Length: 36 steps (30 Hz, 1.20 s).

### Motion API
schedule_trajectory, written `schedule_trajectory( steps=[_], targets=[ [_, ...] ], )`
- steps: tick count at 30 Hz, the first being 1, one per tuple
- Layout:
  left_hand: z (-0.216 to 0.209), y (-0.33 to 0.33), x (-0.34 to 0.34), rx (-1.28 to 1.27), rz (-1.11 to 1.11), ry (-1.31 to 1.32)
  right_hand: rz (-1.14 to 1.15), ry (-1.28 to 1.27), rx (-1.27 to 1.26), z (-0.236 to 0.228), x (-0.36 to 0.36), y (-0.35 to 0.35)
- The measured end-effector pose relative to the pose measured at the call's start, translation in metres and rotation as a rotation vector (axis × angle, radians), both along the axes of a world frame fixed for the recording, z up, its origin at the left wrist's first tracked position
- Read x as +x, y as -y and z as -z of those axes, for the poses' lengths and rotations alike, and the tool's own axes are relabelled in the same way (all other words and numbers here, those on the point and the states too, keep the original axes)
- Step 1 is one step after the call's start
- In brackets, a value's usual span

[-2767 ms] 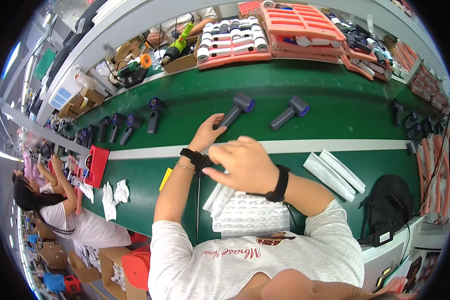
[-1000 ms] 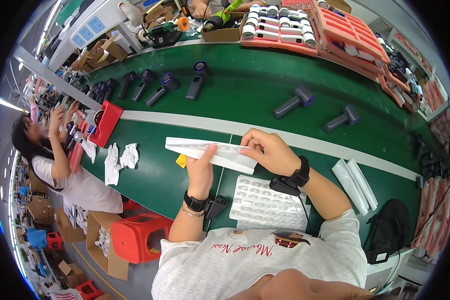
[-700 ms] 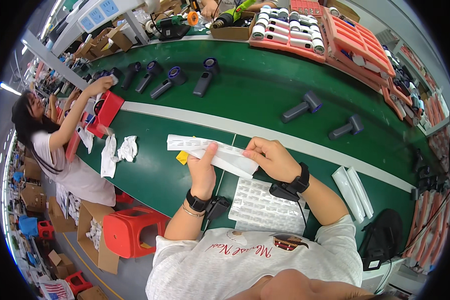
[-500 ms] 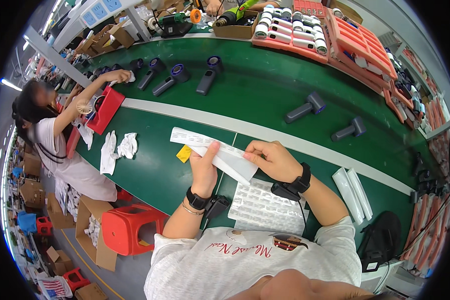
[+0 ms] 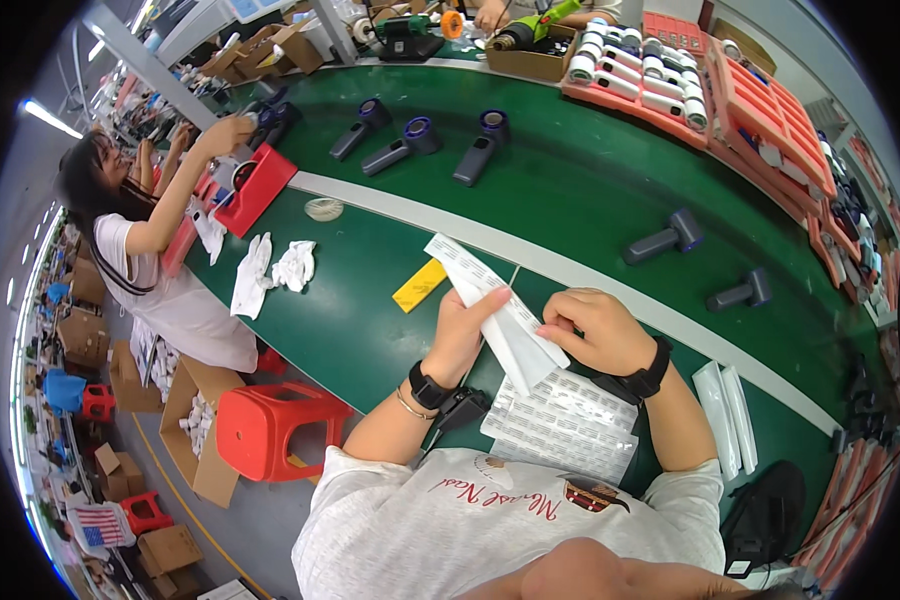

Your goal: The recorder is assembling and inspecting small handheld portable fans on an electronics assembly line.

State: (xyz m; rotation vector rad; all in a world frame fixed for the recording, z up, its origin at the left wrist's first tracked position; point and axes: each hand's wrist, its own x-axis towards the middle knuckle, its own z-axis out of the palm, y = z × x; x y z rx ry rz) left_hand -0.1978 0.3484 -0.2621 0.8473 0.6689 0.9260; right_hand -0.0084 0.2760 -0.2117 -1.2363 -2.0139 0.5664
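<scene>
A white label sheet (image 5: 522,325) with rows of small print, partly folded over, is held up above the green table. My left hand (image 5: 467,328) is closed on it, thumb lying across the front. My right hand (image 5: 602,328) has its fingers curled, pinching at the sheet's right edge; whether a single label is between the fingertips is too small to tell. Below my hands, more printed label sheets (image 5: 560,440) lie overlapping on the table. A yellow card (image 5: 419,286) rests just left of the held sheet.
Grey handheld blower-like devices (image 5: 478,150) lie spread over the green surface beyond a pale strip. White gloves (image 5: 253,275) and a red tray (image 5: 255,190) are at left, beside a co-worker (image 5: 165,250). Two white rolled sleeves (image 5: 725,420) lie right. A red stool (image 5: 270,440) stands at lower left.
The view has shifted, and the held sheet hangs steeper. My right fingers are more curled. More of the yellow card shows. A round pale thing now lies on the table near the co-worker.
</scene>
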Motion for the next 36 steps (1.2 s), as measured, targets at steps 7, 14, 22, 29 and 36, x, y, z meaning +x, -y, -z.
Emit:
schedule_trajectory(
  steps=[7, 14, 22, 29, 36],
  targets=[
    [-0.002, -0.002, -0.001, 0.000, 0.113, -0.033, -0.130, -0.209, -0.220, -0.019, -0.005, 0.008],
    [-0.002, 0.002, -0.002, 0.100, 0.084, -0.086, 0.110, -0.277, -0.298, -0.005, -0.016, 0.000],
    [-0.006, 0.004, -0.004, 0.126, 0.094, -0.122, 0.116, -0.332, -0.143, 0.005, -0.024, -0.001],
    [0.008, -0.003, -0.008, 0.055, 0.205, -0.089, 0.015, -0.065, 0.237, 0.003, -0.028, -0.004],
    [0.005, -0.010, -0.006, 0.105, 0.340, -0.185, -0.095, -0.068, 0.408, -0.018, -0.029, 0.000]
  ],
)
